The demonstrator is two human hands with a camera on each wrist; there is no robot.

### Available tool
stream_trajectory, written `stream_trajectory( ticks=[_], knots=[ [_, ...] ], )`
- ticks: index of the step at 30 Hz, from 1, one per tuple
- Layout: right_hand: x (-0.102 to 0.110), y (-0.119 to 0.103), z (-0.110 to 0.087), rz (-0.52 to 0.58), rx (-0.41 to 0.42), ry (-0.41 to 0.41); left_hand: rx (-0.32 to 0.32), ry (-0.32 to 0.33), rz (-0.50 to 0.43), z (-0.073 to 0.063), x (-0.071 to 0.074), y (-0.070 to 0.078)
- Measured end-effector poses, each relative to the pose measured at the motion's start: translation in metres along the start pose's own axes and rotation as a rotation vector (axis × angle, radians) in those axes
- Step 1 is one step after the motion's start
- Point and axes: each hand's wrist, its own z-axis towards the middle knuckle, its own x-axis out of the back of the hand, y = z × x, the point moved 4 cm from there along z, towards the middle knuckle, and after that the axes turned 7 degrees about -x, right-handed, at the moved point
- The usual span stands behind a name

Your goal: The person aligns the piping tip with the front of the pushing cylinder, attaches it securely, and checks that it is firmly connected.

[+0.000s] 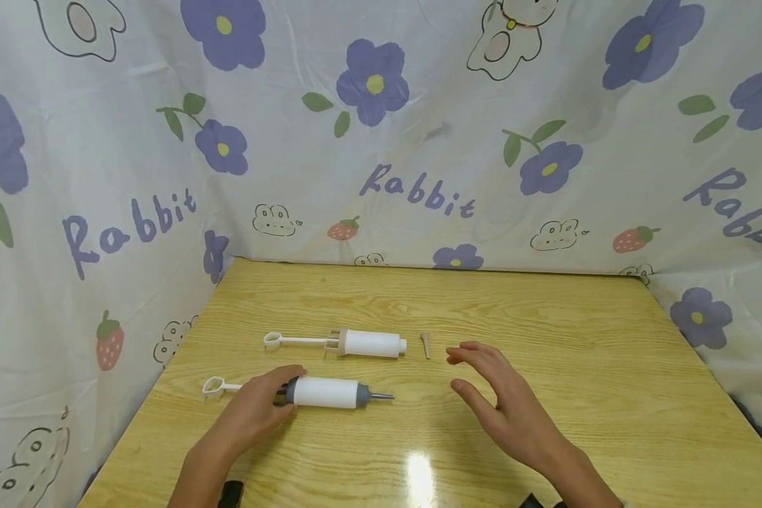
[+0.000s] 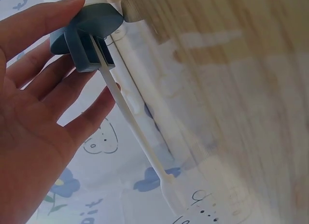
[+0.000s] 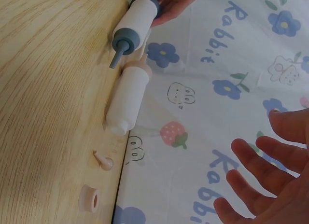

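A white syringe (image 1: 326,392) with grey-blue collar and nozzle lies toward the left of the table, nozzle pointing right. My left hand (image 1: 252,410) grips it at the rear collar (image 2: 99,21), thumb on one side and fingers on the other; its white plunger rod (image 2: 130,120) sticks out behind. A second white syringe (image 1: 372,343), with beige collar, lies beyond it. Right of that is a small beige nozzle tip (image 1: 426,344). My right hand (image 1: 506,402) hovers over the table with fingers spread, holding nothing. Near the tip, a beige ring cap (image 3: 89,199) shows in the right wrist view.
Everything lies on a wood-grain table (image 1: 609,367). A white cloth (image 1: 419,155) printed with flowers, rabbits and strawberries hangs along its back and sides. Light glares on the table's front part.
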Motion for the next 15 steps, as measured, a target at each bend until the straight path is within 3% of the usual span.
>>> stream_trajectory(
  ticks=[15],
  knots=[
    [0.0009, 0.0000, 0.0003, 0.009, -0.026, -0.002, -0.008, 0.004, 0.010, -0.0004, 0.0014, 0.0001]
  ],
)
